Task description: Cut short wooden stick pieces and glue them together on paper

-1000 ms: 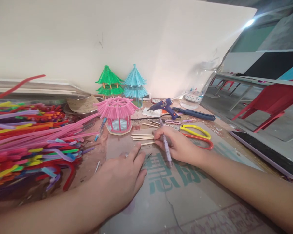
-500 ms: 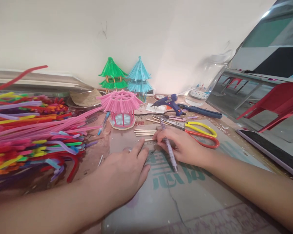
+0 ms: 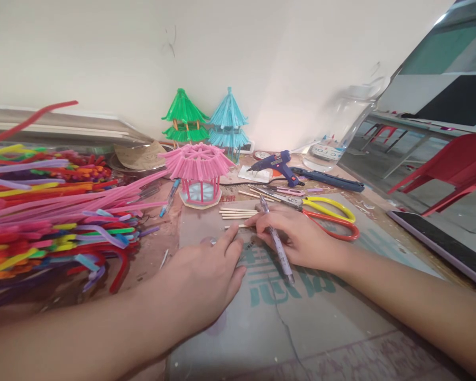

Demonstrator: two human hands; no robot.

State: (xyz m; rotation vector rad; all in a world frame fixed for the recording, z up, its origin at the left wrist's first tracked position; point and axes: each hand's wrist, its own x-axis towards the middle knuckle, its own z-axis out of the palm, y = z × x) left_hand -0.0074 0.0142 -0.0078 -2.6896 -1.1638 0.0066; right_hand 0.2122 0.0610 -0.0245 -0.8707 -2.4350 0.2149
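Observation:
My left hand [image 3: 206, 278] lies on the clear mat [image 3: 238, 338], fingers stretched out. Its index fingertip touches the near side of a thin wooden stick [image 3: 241, 226]. My right hand [image 3: 301, 238] is closed with a purple-patterned pen [image 3: 281, 251] slanting through its fingers. The thumb and fingertips of that hand are at the stick's right end; whether they pinch it is hard to see. Just beyond lie several more wooden sticks [image 3: 236, 212]. A small pavilion model [image 3: 200, 166] with a pink pipe-cleaner roof stands behind my left hand.
Many coloured pipe cleaners [image 3: 63, 222] are heaped at the left. Green [image 3: 184, 114] and blue [image 3: 229, 119] pavilion models stand by the wall. Right of centre are a glue gun [image 3: 280, 165], scissors [image 3: 333, 211], and a clear jug [image 3: 337, 132]. A phone [image 3: 444, 246] lies at the right edge.
The camera view has shifted slightly. Both hands stay almost in place around the stick, and the pen remains in my right hand.

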